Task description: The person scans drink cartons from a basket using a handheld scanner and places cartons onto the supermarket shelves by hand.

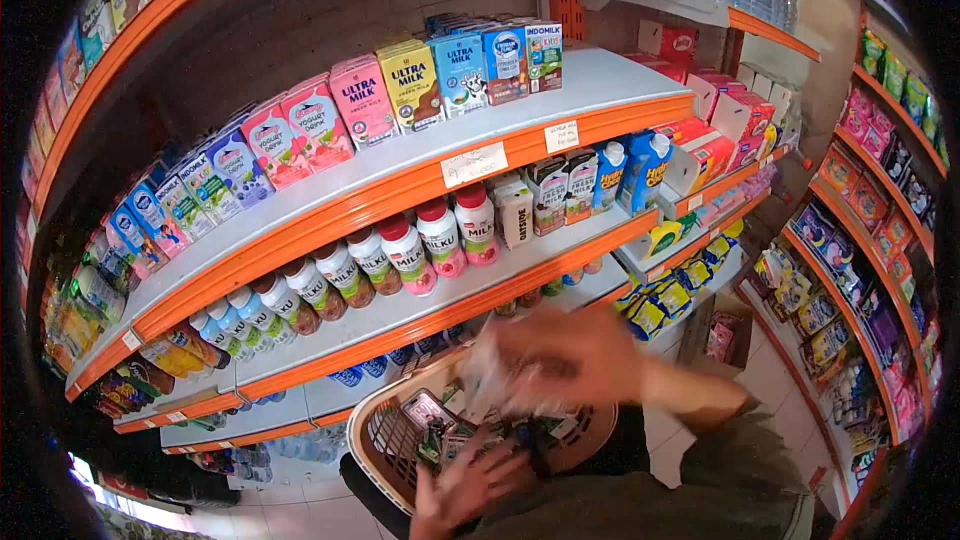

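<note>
A beige plastic basket (375,420) sits against my body below the shelves, with several small dark-and-white packs (430,410) inside. Over its near side lies my left hand (475,485), open, its fingers spread on or just above the packs. My right hand (575,355) is above the far right of the basket, smeared by motion. Its fingers close around a pale, blurred pack (487,370) whose kind I cannot make out. The hands and this pack hide part of the basket's contents.
Orange-edged shelves (590,120) curve ahead, carrying several milk cartons (410,85) above and Milku bottles (405,255) below. Oatside, fresh milk and Hydro Coco cartons (645,172) stand further right. Another stocked rack (850,270) lines the right, with a cardboard box (722,332) on the tiled floor.
</note>
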Action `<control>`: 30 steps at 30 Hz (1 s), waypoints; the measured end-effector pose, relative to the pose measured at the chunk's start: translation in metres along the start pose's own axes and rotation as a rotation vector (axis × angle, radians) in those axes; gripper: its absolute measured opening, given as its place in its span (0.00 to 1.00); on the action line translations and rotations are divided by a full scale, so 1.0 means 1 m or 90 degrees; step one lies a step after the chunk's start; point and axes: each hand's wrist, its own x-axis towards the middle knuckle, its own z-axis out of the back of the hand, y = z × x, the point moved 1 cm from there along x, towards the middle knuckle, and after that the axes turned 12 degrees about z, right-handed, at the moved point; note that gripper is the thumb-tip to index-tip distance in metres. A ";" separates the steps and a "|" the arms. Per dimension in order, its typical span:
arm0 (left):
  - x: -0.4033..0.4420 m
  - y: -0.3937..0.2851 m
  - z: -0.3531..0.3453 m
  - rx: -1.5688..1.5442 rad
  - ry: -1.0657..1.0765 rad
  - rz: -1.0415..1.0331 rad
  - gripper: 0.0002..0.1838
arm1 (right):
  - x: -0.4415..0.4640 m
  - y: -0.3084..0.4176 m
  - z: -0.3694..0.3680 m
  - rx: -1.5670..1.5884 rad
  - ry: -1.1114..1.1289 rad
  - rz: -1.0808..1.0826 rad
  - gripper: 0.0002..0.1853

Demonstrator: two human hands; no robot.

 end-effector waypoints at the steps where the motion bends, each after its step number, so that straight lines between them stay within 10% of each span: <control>1: -0.009 -0.005 -0.004 0.002 0.003 -0.005 0.57 | 0.004 -0.010 0.028 0.000 -0.131 0.018 0.30; 5: -0.045 -0.026 0.009 0.212 -0.174 -0.193 0.52 | 0.042 -0.038 0.144 -0.173 -0.464 -0.020 0.27; 14: -0.070 -0.034 0.045 0.199 -0.293 -0.468 0.40 | 0.130 -0.165 0.241 -0.587 -0.193 -0.353 0.29; 26: -0.096 -0.037 0.061 0.046 -0.157 -0.500 0.46 | 0.161 -0.187 0.225 -0.528 -0.041 -0.497 0.29; 30: -0.098 -0.037 0.057 0.016 -0.163 -0.517 0.43 | 0.142 -0.172 0.236 -0.254 -0.212 -0.302 0.42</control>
